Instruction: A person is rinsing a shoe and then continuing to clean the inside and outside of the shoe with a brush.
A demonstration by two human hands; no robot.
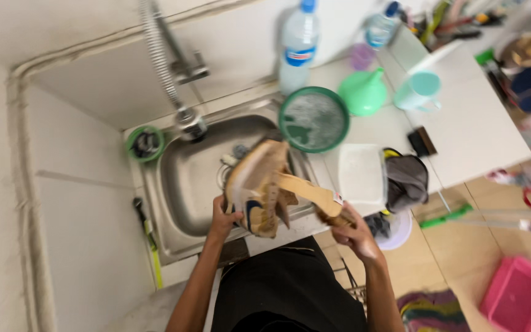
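Steel sink (179, 184) lies under a tan shoe (256, 187) gripped by left fingers (224, 216), right fingers (345, 229) clasping its tongue.

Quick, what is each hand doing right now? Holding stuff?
Left hand: closed on the heel end of a tan sneaker, held over the sink.
Right hand: closed on a wooden-handled brush, pressed to the sneaker.

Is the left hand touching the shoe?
Touching. The head view shows the left hand gripping the shoe's side over the sink.
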